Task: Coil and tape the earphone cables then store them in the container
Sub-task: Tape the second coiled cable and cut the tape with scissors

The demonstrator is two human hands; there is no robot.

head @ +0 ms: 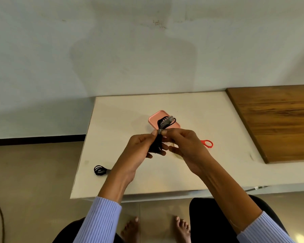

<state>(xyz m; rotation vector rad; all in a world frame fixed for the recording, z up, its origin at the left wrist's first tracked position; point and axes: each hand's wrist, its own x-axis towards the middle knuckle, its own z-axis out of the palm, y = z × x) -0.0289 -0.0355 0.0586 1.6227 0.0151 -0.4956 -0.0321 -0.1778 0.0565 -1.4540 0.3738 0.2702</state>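
Black earphone coil (157,143) sits pinched above the table (130,181) between my left hand (140,146) and right hand (184,144); I should press the tape (160,132) snugly before reaching for the pink container (154,118).

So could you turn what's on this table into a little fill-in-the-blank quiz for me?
1. Both hands, left hand and right hand, hold a bundle of black ____.
2. The pink container lies on the white ____.
3. The handle of the scissors beside the right hand is ____ in colour.
4. A second coiled bundle lies near the table's ____ edge.

Missing words: cable; table; red; left
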